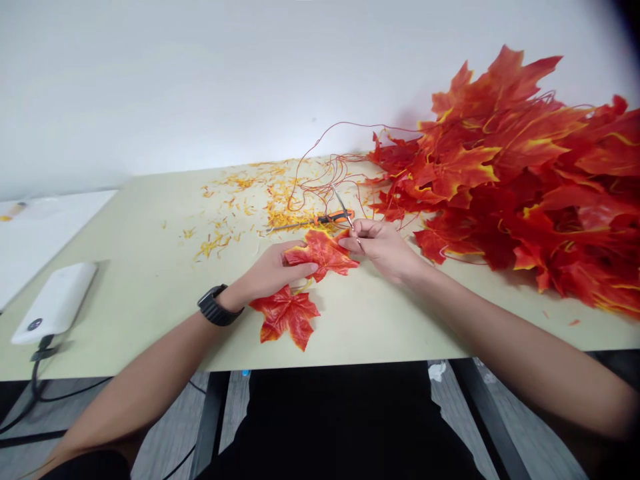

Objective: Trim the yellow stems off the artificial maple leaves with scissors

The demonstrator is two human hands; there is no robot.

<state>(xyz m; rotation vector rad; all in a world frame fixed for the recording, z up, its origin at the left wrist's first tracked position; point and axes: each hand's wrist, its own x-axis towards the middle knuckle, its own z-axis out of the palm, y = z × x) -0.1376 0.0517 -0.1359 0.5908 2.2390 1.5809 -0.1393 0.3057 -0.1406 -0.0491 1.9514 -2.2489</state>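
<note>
My left hand pinches a red artificial maple leaf with yellow edges, the thumb lying on top of it. A second maple leaf hangs just below that hand, over the near part of the table. In my right hand is a pair of slim metal scissors, pointing up and away; the fingers hide most of the handles. The right thumb and fingertips meet the right edge of the upper leaf. Behind the leaf lies a screwdriver with an orange and black handle.
A large heap of red maple leaves fills the table's right side, with thin red cords trailing from it. Yellow trimmings litter the table. A white power bank with a black cable stands at the left, before the wall.
</note>
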